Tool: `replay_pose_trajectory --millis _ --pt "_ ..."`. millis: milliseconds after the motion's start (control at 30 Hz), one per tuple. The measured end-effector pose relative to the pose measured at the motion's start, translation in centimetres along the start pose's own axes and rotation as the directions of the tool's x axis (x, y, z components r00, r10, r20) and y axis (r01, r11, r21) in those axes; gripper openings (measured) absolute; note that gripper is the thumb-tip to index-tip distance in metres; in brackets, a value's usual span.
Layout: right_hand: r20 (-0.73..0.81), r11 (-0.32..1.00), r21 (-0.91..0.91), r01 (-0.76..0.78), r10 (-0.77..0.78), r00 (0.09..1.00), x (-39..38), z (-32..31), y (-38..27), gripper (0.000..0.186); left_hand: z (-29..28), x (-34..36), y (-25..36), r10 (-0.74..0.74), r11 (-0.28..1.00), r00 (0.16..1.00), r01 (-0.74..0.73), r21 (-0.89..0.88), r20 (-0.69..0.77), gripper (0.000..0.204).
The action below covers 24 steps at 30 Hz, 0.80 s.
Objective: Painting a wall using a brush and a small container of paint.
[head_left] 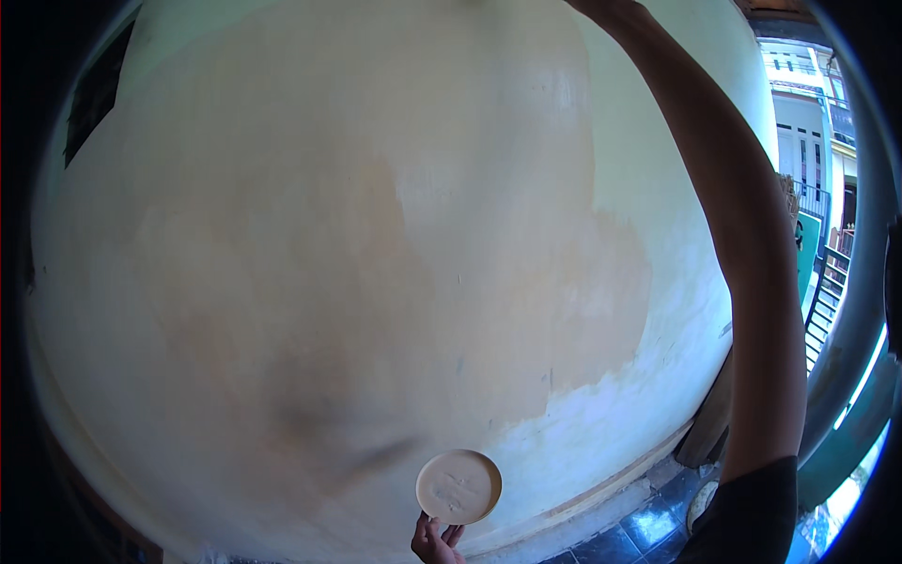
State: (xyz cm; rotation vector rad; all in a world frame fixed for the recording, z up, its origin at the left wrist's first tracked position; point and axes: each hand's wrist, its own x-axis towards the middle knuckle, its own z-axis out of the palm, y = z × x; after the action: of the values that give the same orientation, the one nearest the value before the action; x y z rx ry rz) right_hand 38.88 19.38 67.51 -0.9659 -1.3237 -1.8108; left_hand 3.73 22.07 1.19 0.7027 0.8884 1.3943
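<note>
A shallow, round beige dish (458, 487) was gripped at bottom centre by the left hand (436, 543), fingers bent. The bare right arm (747, 226) was stretched to the top edge; the cropped right hand's (606, 7) finger state could not be told.

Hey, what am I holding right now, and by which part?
Your left grip holds the dish by its rim, at the lower left. Your right grip is out of view, so I can't tell.
</note>
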Motion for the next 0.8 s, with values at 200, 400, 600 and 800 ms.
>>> replay_pose_trajectory --millis 200,400,600,800 --pt "0.440 0.979 -0.189 -0.079 0.156 0.884 -16.5 1.9 -7.7 0.021 0.0 -0.2 0.9 0.022 0.994 0.999 -0.018 0.106 -0.033 0.040" --pt "0.699 0.997 -0.013 -0.073 0.061 0.712 -20.5 -5.6 -9.5 0.015 1.5 -0.8 3.4 -0.030 0.999 0.999 0.030 0.028 0.016 0.036" --pt "0.294 0.947 -0.265 -0.179 0.256 0.921 -8.3 -2.3 -2.9 0.018 2.8 -2.4 4.3 -0.063 0.996 0.997 0.060 0.068 0.036 0.035" --pt "0.564 0.989 -0.131 -0.066 0.129 0.815 -21.8 -3.3 -11.4 0.018 0.3 -1.9 2.7 -0.023 0.999 0.999 0.022 0.040 0.028 0.041"
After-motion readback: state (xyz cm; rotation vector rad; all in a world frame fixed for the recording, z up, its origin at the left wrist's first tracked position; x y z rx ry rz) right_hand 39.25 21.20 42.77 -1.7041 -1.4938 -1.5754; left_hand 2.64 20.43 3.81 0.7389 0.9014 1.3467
